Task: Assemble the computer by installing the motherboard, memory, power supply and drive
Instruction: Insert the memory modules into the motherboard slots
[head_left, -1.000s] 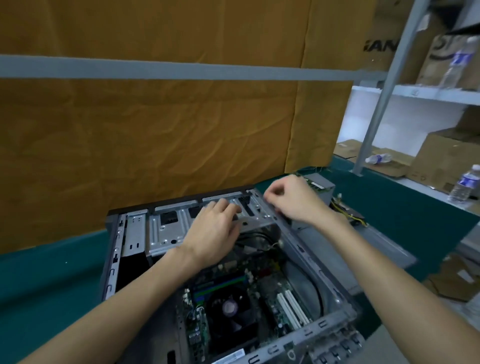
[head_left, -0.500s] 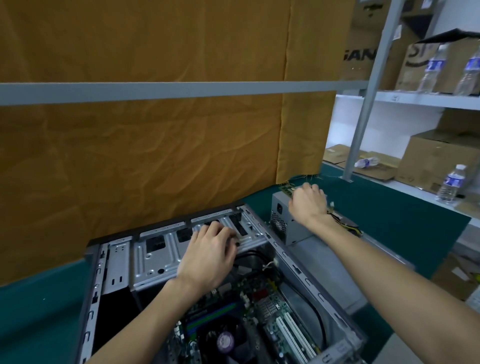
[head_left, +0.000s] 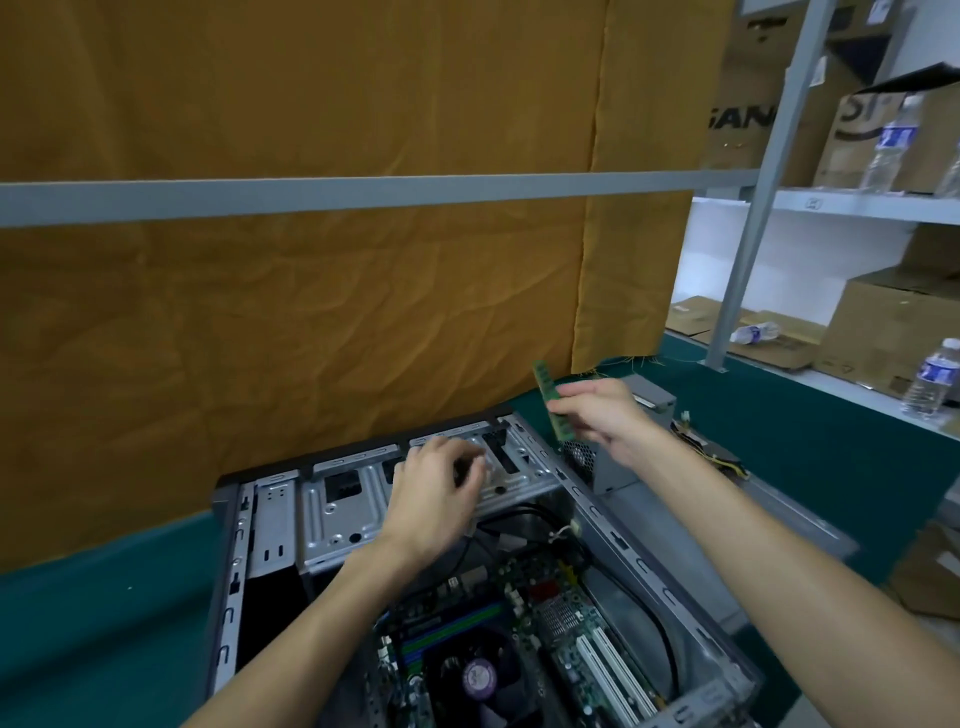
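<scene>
Pinched between the thumb and fingers of the right hand (head_left: 605, 415), a green memory stick (head_left: 551, 402) now stands nearly upright in the air, just right of the far corner of the computer case (head_left: 649, 561); half a second ago that hand lay on the grey power supply (head_left: 631, 452) on the green mat (head_left: 810, 441), holding nothing. As before, the left hand (head_left: 434, 499) rests with loosely curled fingers on the metal drive bay (head_left: 332, 509), gripping nothing. Nearer, the motherboard (head_left: 540, 613) sits inside the case.
</scene>
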